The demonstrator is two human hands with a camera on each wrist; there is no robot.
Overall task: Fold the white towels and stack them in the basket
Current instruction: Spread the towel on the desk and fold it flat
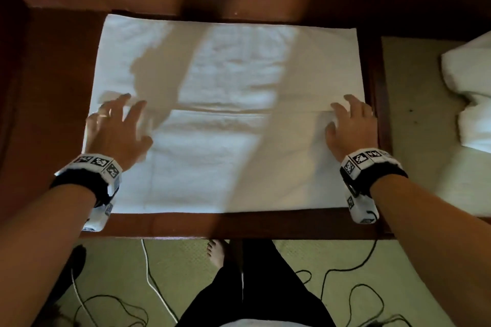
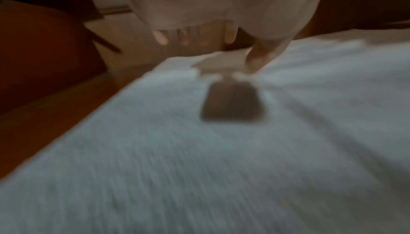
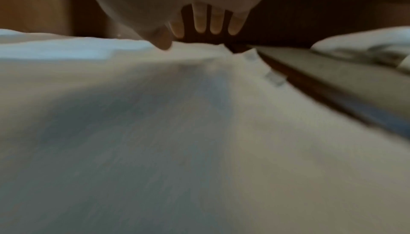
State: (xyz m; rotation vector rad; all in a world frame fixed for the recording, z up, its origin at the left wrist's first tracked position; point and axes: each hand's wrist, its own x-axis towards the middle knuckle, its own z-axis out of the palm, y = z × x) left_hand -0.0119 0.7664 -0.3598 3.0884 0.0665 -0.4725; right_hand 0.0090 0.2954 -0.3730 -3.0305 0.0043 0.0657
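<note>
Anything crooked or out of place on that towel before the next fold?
Mostly tidy. The white towel lies flat and square on the wooden table, near half already folded over. One oddity: at the fold's left end, under the left hand, a corner sticks out slightly. The right hand side looks aligned.

Dark wooden table point(image 1: 265, 225) on pale green floor point(image 1: 186, 268) — cables point(image 1: 353, 289) trailing, patchy light.
</note>
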